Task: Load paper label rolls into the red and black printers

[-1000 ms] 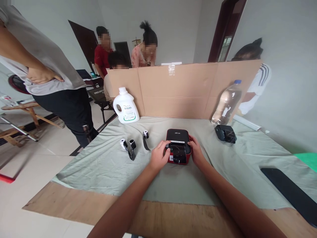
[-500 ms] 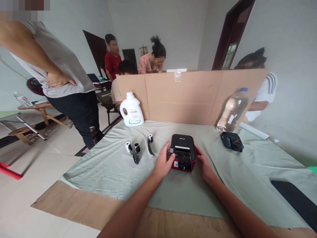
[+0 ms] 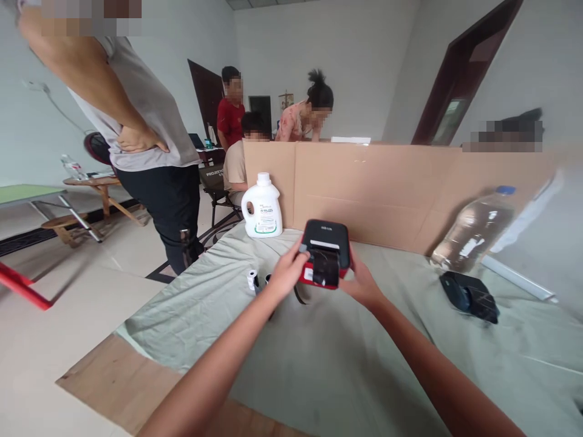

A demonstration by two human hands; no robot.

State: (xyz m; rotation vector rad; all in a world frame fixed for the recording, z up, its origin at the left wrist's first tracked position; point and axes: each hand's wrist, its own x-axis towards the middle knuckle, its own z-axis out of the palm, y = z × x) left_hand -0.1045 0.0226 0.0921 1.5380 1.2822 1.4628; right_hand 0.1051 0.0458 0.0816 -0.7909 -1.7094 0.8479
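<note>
Between my two hands is a small black and red label printer (image 3: 326,237), raised off the cloth, with a strip of black material hanging over its front. My left hand (image 3: 290,267) grips its left side, thumb on the front edge. On the opposite side my right hand (image 3: 363,282) is closed against the casing, its fingertips partly hidden behind it. A small white-ended roll (image 3: 252,279) stands on the cloth left of my left hand; other black rolls there are mostly covered by my hand and forearm.
A white detergent jug (image 3: 263,209) stands before a cardboard screen (image 3: 364,188). At the right are a large plastic bottle (image 3: 476,227), a black device (image 3: 469,297) and a white tube (image 3: 519,279). Green cloth (image 3: 319,358) covers the table. A person (image 3: 155,121) stands at the left; others are behind the screen.
Both hands have lifted the printer from the cloth and carried it forward, away from me. My view has turned to the left, and my left arm now covers part of the small rolls.
</note>
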